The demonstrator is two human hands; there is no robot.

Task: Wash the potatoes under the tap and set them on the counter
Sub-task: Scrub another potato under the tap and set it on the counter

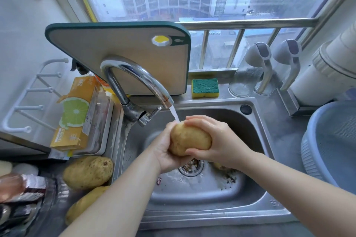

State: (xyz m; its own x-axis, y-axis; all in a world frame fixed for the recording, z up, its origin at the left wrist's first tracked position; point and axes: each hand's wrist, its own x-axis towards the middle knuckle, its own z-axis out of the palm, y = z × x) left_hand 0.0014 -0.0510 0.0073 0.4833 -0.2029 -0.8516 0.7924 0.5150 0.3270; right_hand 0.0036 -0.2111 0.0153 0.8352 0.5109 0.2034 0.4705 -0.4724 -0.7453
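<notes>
Rinsing a potato (189,138) above the steel sink (202,198), directly under the stream (174,114) from the curved tap (134,75). Cupped from below and behind by the left hand (169,152), fingers curled around the far end. Covered from the other side by the right hand (215,140), fingers wrapped over the top, thumb underneath. Held clear of the basin, probably for wetting the upper end and rubbing the skin with both palms. Positioned over the drain strainer (190,167), seemingly for dropping dirt straight in, judging by grit scattered nearby.

Resting on the counter (55,208) just left of the sink: a speckled potato (88,172), and a nearer potato (84,204) partly behind the left forearm. Washed or not, hard to tell. Something brown, possibly one more, half hidden below the right wrist in the basin. Likely mid-task, with this scrub unfinished and the setting-down yet to do.
</notes>
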